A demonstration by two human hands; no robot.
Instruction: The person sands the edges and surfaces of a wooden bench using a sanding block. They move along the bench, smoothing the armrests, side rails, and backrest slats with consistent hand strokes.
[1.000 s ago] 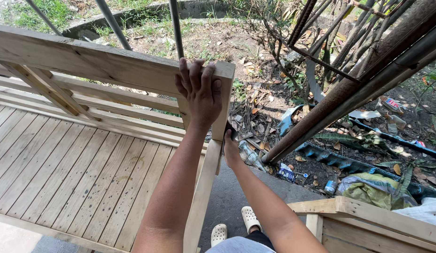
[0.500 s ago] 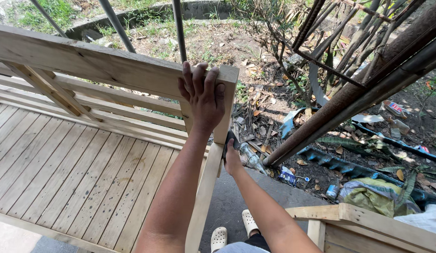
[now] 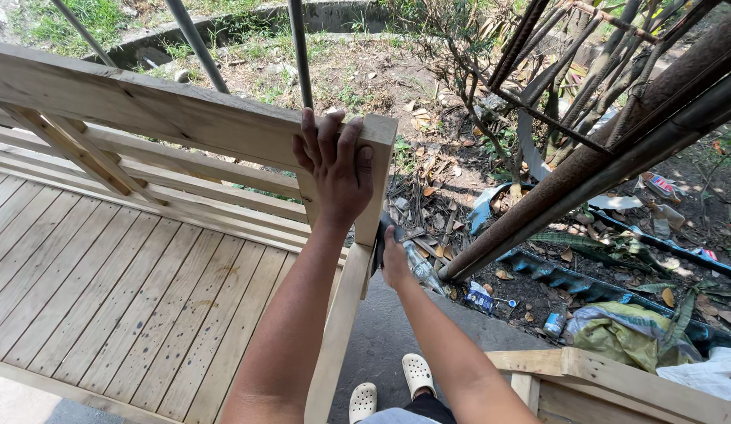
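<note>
Littered yard; L hand (image 3: 336, 169) on wooden frame (image 3: 169, 110) (flat).

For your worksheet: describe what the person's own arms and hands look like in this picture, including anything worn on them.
Both arms are bare from upper forearm to fingertips: no sleeves, gloves, watch, rings or bands show. The left hand shows its back, with short, unpainted nails. The right hand is partly hidden behind the wooden post, so its fingers cannot be described.

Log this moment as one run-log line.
left hand: flat on pale wooden bench frame corner | right hand: pressing dark sanding pad against frame's outer side | white clogs on concrete
</note>
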